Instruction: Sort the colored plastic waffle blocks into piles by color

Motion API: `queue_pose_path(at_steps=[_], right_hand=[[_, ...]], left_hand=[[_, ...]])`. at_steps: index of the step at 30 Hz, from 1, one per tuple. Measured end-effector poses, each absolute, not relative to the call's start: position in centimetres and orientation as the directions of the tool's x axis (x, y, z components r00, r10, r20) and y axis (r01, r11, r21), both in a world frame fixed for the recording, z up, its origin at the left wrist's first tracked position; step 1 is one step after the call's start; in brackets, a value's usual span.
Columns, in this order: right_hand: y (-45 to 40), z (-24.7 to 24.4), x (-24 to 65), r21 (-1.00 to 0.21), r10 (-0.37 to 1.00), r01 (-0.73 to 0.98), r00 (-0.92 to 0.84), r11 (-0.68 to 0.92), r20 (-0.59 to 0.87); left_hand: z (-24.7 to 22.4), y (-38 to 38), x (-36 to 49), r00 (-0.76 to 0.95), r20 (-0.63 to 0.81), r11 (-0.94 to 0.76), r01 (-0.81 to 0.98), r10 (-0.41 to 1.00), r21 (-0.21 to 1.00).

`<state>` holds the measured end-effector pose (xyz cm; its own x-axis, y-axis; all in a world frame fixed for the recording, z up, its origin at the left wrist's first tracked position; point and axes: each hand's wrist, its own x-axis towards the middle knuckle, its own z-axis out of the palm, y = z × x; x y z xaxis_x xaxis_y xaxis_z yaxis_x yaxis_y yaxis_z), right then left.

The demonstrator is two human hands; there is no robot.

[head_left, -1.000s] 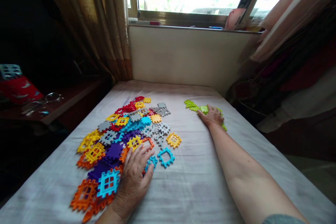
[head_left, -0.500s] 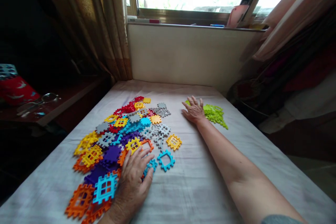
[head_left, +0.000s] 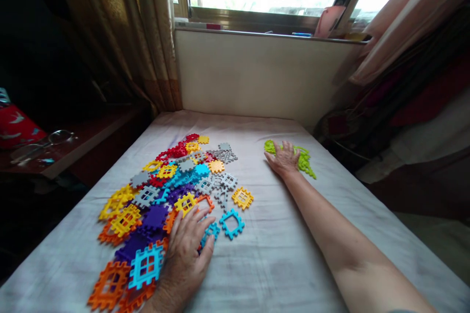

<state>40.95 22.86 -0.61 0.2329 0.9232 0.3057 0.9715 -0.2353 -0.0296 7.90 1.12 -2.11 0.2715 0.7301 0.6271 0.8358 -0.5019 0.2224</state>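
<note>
My left hand (head_left: 191, 244) lies flat with spread fingers over the near right part of a pile of plastic interlocking building tiles. Its fingertips are by a yellow window tile (head_left: 185, 203) and partly cover a small blue tile (head_left: 210, 233). Just right of it lies a blue frame tile (head_left: 232, 224), with an orange-yellow window tile (head_left: 243, 198) behind. Farther off, my right hand (head_left: 284, 159) rests with fingers apart on a heap of lime green pieces (head_left: 304, 161), hiding part of them. Neither hand is closed round a piece.
The bed sheet (head_left: 264, 264) carries the mixed pile, with purple tiles (head_left: 154, 217), red pieces (head_left: 176, 150) and grey pieces (head_left: 222, 156). A dark side table (head_left: 91, 132) with eyeglasses (head_left: 60, 137) stands left. A wall (head_left: 246, 73) below the window closes the far end.
My right hand has moved right, onto the lime green heap, uncovering some pieces at its left end. My left hand stays in place on the pile. The view has shifted slightly.
</note>
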Motion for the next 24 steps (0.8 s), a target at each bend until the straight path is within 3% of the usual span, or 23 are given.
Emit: queue_pose_path(at_steps=[3, 7, 17, 24], right_hand=[[19.7, -1.4, 43.2, -0.137, 0.86, 0.909, 0.416, -0.393, 0.297], [18.1, -1.8, 45.4, -0.266, 0.813, 0.815, 0.563, -0.515, 0.149], [24.9, -1.7, 46.0, -0.283, 0.833, 0.821, 0.542, -0.497, 0.109], [24.3, -2.0, 46.1, -0.304, 0.839, 0.861, 0.484, -0.407, 0.248]], left_hand=[[-2.1, 1.2, 8.0, 0.266, 0.626, -0.501, 0.834, 0.733, 0.232], [-2.2, 1.4, 8.0, 0.267, 0.651, -0.514, 0.829, 0.711, 0.221], [-2.3, 1.2, 7.6, 0.295, 0.643, -0.516, 0.837, 0.707, 0.184], [-2.0, 1.1, 7.9, 0.27, 0.61, -0.501, 0.83, 0.745, 0.244]])
